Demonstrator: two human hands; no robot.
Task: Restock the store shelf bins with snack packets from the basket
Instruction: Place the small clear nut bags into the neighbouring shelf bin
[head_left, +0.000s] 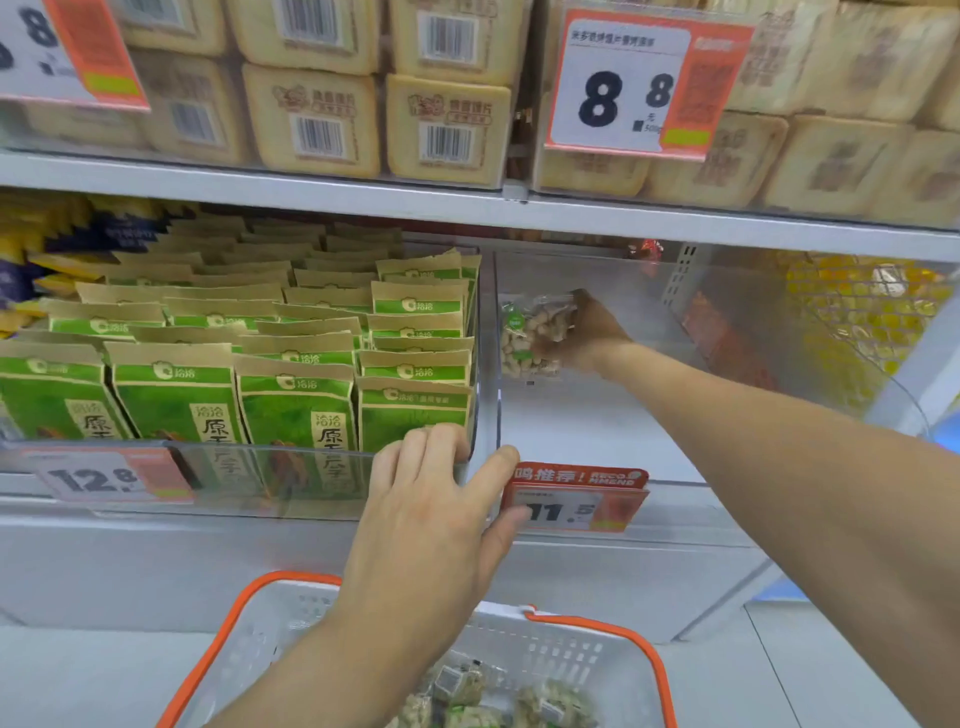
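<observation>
Clear-wrapped snack packet (535, 332), right of frame centre, sits gripped in the right hand (584, 335) deep inside the transparent bin (597, 415). Left hand (436, 514) rests with relaxed fingers on the bin's front edge, above the white basket (524, 649) of packets at bottom centre.

Price tags: upper shelf tag (626, 85) 8.8; bin tag (574, 499) 11.5 (red); left tag (98, 478) 12.8.

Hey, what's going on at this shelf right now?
A person is restocking a store shelf. Their right hand holds a clear packet of nuts deep inside the clear bin above the 11.5 price tag, which otherwise looks nearly bare. Their left hand rests on the front edge where this bin meets the neighbouring one full of green packets. More nut packets wait in the orange-rimmed basket below.
</observation>
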